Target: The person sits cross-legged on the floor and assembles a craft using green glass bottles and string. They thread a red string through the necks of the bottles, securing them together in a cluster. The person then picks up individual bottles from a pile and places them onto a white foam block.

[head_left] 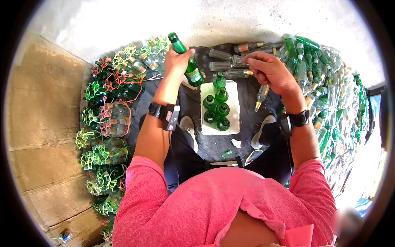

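My left hand (177, 64) is wrapped round a green glass bottle (193, 74), tilted with its neck up to the left and its labelled body down to the right. Several green bottles (222, 110) stand upright on a white slab (230, 128) between my feet. Beyond the slab's far right corner, my right hand (269, 71) is closed, thumb and fingertips pinched together. Whatever those fingertips hold, if anything, I cannot make out. Clear glass bottles (221, 66) lie just left of them, and another clear bottle (261, 98) with a gold neck lies below this hand.
Bundles of bottles tied with coloured string (117, 119) line the left side. A big heap of loose green and clear bottles (329, 90) fills the right. Dark sheeting (191, 106) covers the floor, with scraps near my feet. A pale wall rises behind; cardboard (45, 123) stands left.
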### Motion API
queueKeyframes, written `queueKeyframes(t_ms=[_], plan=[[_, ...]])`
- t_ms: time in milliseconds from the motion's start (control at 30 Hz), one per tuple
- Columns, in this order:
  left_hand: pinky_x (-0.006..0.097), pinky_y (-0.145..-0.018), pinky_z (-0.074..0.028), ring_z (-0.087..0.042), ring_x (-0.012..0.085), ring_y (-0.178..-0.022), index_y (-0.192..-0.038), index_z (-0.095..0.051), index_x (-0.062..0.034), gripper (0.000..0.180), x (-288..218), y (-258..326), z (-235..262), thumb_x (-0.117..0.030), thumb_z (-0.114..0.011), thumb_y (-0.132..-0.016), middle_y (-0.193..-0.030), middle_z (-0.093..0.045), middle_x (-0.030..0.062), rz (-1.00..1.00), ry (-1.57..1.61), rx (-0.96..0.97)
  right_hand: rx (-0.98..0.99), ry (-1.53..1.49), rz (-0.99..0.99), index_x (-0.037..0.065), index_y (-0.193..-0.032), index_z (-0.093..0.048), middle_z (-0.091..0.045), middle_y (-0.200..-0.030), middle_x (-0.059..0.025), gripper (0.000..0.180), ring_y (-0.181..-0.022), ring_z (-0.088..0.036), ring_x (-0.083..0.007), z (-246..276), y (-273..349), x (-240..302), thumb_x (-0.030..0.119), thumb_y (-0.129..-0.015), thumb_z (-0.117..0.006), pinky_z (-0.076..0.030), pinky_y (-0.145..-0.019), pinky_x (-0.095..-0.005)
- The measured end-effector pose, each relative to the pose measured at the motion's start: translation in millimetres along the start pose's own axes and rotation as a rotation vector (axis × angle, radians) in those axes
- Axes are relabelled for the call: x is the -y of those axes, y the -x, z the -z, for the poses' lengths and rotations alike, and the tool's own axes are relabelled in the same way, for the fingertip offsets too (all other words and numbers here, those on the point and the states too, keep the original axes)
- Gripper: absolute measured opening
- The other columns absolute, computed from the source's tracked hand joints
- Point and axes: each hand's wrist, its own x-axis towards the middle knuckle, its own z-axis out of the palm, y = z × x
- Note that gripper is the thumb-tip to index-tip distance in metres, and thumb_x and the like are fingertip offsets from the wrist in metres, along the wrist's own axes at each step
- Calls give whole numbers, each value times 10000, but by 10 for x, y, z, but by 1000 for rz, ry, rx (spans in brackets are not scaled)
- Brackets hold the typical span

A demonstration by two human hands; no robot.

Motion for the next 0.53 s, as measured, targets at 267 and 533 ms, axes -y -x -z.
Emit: queueKeyframes(t_ms=[267,533], plan=[[354,-736,-506,-641,148,-787,-954,-712,-40,264,578,88,-133,-248,-852,-873,-890,-709,40,183,-299,22,-111,186,54,13,-1170,-713,-574,-804,35,278,-654,-468,-43,39,-31,-48,246,-1021,-685,-382,-556,-220],[324,-736,-515,-652,115,-782,-941,-763,-60,180,1067,139,-141,-226,-826,-908,-874,-731,5,203,-424,139,-122,530,208,78,-1210,-735,-703,-886,-27,281,-785,-605,-120,171,-97,-231,269,-1010,-686,-510,-711,-309]])
